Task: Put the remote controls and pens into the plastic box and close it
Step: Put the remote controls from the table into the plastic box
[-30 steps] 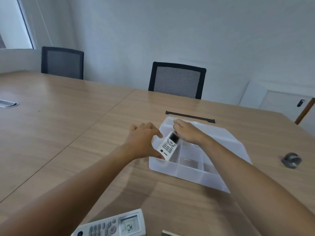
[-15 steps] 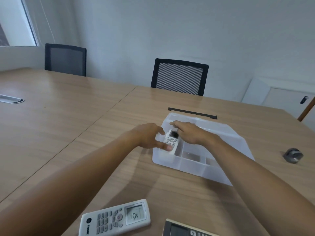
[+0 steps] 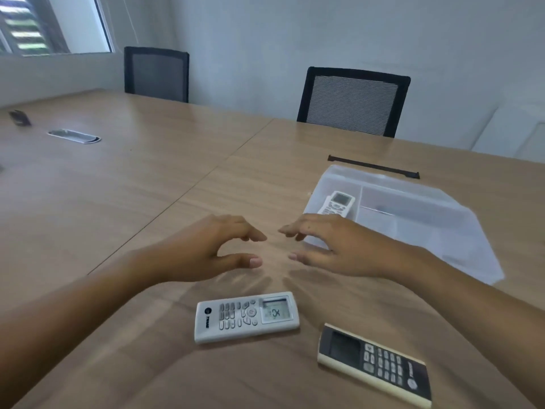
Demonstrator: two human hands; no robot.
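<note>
A clear plastic box [image 3: 418, 219] with dividers sits open on the wooden table at the right. A small white remote [image 3: 337, 204] lies in its left compartment. Nearer me a white remote [image 3: 246, 316] with a lit display lies flat on the table. To its right lies a black-faced remote [image 3: 374, 364] with a cream edge. My left hand [image 3: 203, 249] and my right hand [image 3: 333, 246] hover above the table, between the box and the white remote, both empty with fingers apart. My right hand covers the box's near left corner. No pens are visible.
A thin black strip [image 3: 373, 166] lies just beyond the box. Two black mesh chairs [image 3: 352, 101] stand at the far edge of the table [image 3: 118, 184]. A metal cable grommet [image 3: 73, 136] and a small dark object [image 3: 19, 118] sit far left.
Both hands let go of the small white remote, which now lies in the box, and drew back toward me. My view has tilted down, revealing the black-faced remote.
</note>
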